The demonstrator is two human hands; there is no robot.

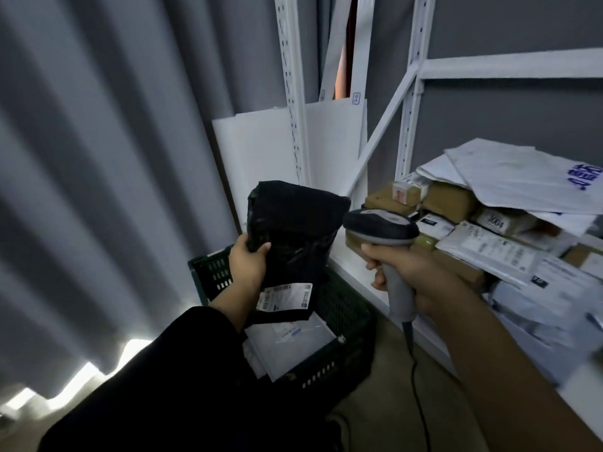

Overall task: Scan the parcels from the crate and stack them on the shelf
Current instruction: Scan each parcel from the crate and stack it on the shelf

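A: Where is passage free?
B: The shelf has a bare front-left strip, just beside the crate.
A: Obstructions?
B: Piled parcels fill the rest; a diagonal brace crosses the shelf's end.

Legible in black digits on the white label of a brown parcel in the heap on the shelf: "3004". Across the white mailer bag topping that heap, large blue characters, cut by the frame edge and not readable in full. Barcodes and fine print on the shipping label of the black parcel, on a black tag near the shelf's front edge and on a sticker on the white board, all too blurred to read.
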